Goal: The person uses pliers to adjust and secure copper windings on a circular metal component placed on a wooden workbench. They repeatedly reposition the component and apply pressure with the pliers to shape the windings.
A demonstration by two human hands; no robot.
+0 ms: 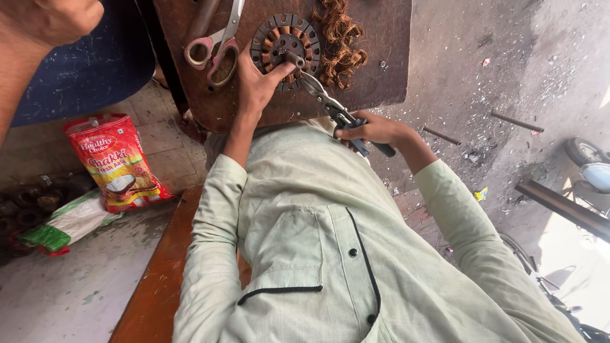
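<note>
Dusty concrete floor [457, 51] surrounds the brown surface [381, 38]. Left hand [254, 86] presses the stator [286, 41]; right hand [375, 130] grips pliers [330, 105], which may slip towards its thumb.

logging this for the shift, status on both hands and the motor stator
Left hand pressing on stator. Right hand gripping pliers, tip at the stator. Pulled copper wire beside it; scissors lying left.

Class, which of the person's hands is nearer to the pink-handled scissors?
Left. The left hand rests on the wound stator just beside the scissors; the right hand grips pliers beyond the stator, farther off.
</note>
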